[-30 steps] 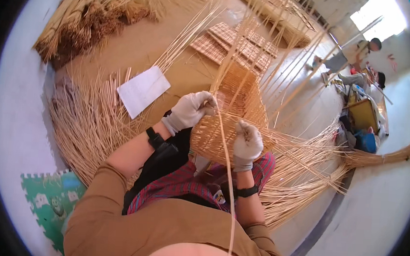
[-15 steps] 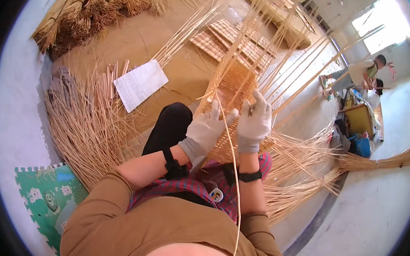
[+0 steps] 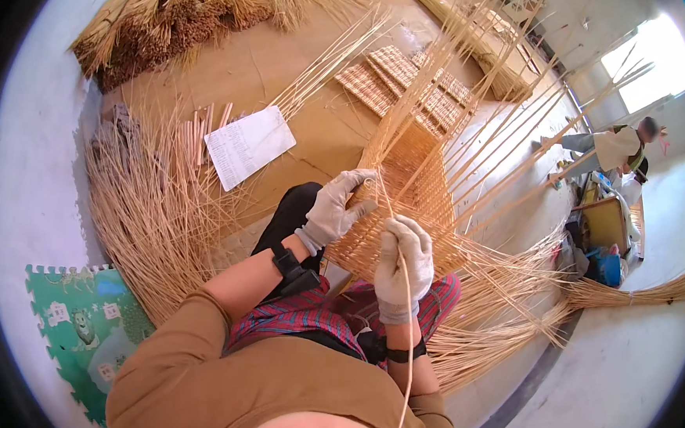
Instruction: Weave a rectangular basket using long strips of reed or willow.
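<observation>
Wicker basket clamped in left grip, pale strand pinched in right grip

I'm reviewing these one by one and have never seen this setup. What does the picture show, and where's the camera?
There's no robot: these are a person's own gloved hands. The fisheye camera sits on their head, looking down, so straight edges bend. The left hand is at the rim of a woven basket with long stakes rising from it; the right hand grips a long pale strand. On the floor lie a white sheet, woven panels and loose stalks.
</observation>
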`<action>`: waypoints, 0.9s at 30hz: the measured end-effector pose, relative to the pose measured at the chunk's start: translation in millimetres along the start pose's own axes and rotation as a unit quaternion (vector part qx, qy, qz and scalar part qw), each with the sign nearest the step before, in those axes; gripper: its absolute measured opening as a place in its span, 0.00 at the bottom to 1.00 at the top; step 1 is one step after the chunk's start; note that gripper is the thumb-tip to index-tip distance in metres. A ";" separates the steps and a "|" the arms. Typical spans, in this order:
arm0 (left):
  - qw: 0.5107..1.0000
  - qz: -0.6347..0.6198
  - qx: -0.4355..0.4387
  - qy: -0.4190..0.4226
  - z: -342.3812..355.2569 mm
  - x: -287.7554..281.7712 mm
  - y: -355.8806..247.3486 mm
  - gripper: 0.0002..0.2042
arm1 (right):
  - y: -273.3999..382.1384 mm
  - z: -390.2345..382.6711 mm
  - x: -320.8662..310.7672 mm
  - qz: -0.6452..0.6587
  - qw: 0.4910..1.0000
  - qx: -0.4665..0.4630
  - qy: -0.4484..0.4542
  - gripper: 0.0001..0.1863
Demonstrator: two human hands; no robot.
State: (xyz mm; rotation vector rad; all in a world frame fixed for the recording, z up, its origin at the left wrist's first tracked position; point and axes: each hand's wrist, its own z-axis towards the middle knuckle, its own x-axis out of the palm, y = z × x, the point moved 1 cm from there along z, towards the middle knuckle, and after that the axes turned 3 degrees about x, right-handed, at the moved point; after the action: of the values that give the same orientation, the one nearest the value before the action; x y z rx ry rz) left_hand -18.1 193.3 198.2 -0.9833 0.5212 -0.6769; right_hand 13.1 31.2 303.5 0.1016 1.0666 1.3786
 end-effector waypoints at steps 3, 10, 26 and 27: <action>0.999 0.006 0.047 0.026 7.9 -4.8 6.6 0.23 | 9.2 3.3 0.9 -0.004 1.000 -0.015 -0.006 0.09; 0.979 -0.191 -0.044 0.047 -0.7 -5.8 17.7 0.22 | -1.6 5.0 6.8 -0.018 1.000 -0.001 0.015 0.11; 0.987 -0.098 -0.118 -0.039 1.9 0.7 -2.5 0.11 | -44.8 28.4 39.9 -0.119 0.992 -0.035 0.019 0.14; 0.996 -0.038 -0.054 -0.062 2.8 0.9 -3.9 0.10 | -42.5 30.8 39.8 -0.118 0.992 -0.033 0.018 0.14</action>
State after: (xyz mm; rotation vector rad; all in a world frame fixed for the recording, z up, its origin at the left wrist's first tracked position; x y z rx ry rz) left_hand -16.7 192.7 202.8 -1.1434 0.4166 -0.6554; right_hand 57.8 68.2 272.4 -0.0950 1.0276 1.2041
